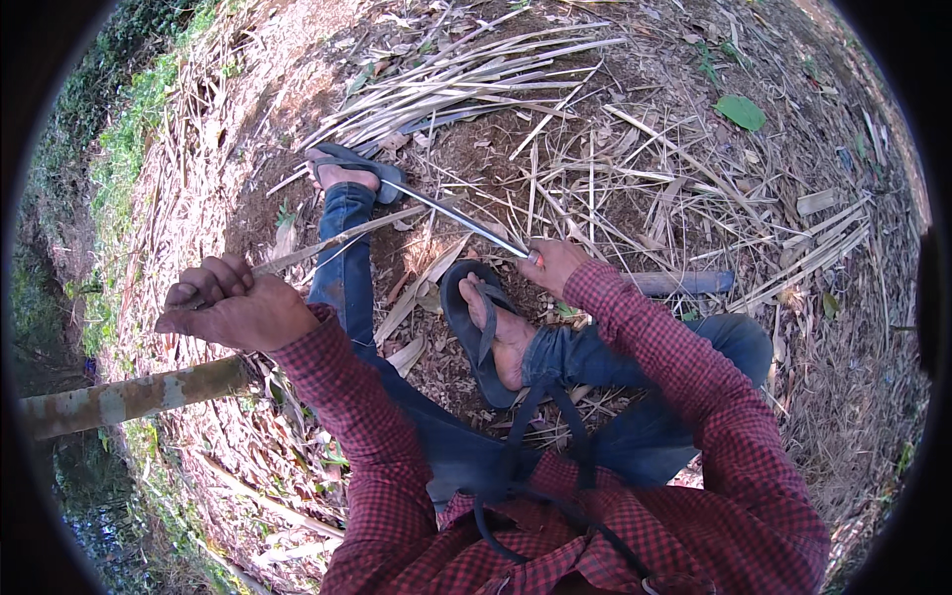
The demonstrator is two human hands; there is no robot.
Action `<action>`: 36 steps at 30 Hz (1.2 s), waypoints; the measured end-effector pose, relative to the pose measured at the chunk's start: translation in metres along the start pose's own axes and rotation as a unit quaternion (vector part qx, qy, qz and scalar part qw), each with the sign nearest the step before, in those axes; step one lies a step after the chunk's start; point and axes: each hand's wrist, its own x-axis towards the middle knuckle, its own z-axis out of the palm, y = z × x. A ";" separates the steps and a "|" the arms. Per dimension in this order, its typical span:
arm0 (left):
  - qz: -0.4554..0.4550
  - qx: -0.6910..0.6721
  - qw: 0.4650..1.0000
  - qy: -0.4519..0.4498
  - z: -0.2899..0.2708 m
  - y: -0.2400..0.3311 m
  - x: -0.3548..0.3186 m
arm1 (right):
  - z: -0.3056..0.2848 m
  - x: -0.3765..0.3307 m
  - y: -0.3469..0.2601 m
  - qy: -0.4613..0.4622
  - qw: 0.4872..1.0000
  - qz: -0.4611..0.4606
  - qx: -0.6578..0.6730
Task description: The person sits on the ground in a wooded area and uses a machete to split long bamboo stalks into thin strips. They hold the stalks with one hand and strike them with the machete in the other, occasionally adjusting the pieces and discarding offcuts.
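The ground (694,129) around me is bare earth under a litter of dry bamboo leaves and split slivers, with a bundle of pale finished strips (466,74) lying beyond my feet. I sit on it with my left leg stretched out and my right leg bent, foot in a dark sandal (476,342) – a pose that, I judge, leaves open space in front of me for the work. A thick bamboo pole (129,397) lies at my left side, near my left elbow. My left hand (233,302) is closed in a fist around the near end of a thin bamboo strip (347,236), holding it taut, it seems, so that it does not whip. The strip's long axis runs from that fist up and to the right, toward the blade. My right hand (555,263) is wrapped around the handle of a long knife (446,210); its blade points away up-left toward my left foot (342,174), crossing the strip at a shallow angle – suited, I think, to shaving along the length
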 end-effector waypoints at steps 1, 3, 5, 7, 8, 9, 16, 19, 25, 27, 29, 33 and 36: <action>0.010 0.022 1.000 0.006 0.002 0.002 -0.001 | 0.003 0.011 0.015 0.003 0.999 0.043 -0.007; 0.005 0.011 1.000 0.018 0.001 -0.003 -0.001 | -0.007 0.025 0.041 0.052 0.998 0.028 -0.030; -0.010 -0.009 0.999 0.030 -0.004 -0.004 0.002 | -0.005 0.027 0.041 0.042 0.998 0.016 -0.038; -0.010 -0.009 1.000 0.018 -0.013 -0.006 0.006 | -0.009 0.013 0.018 0.010 0.999 0.033 -0.013; -0.010 -0.010 1.000 0.015 -0.017 -0.004 0.006 | -0.006 0.013 0.026 0.007 0.999 0.046 -0.021; -0.002 0.036 0.999 0.032 -0.009 0.000 0.002 | -0.009 0.018 0.035 0.017 0.998 0.052 -0.029; -0.102 -0.079 0.992 -0.015 -0.010 0.005 0.013 | -0.003 0.038 0.051 -0.038 0.986 0.090 0.133; -0.101 -0.088 0.986 -0.101 -0.022 0.001 0.011 | -0.001 0.021 0.033 0.008 0.997 0.040 0.062; -0.026 -0.029 0.993 -0.108 0.012 0.015 -0.017 | -0.016 -0.043 -0.062 0.082 0.977 -0.154 0.122; -0.006 -0.025 0.992 -0.126 0.014 0.012 -0.023 | -0.019 -0.050 -0.078 0.080 0.967 -0.192 0.146; 0.002 -0.028 0.990 -0.136 0.018 0.011 -0.027 | -0.020 -0.050 -0.085 0.078 0.964 -0.206 0.146; -0.009 -0.049 0.989 -0.138 0.013 0.009 -0.024 | -0.011 -0.041 -0.080 0.054 0.969 -0.198 0.134; -0.012 -0.043 0.993 -0.111 0.006 0.010 -0.017 | -0.015 -0.039 -0.089 0.047 0.977 -0.184 0.094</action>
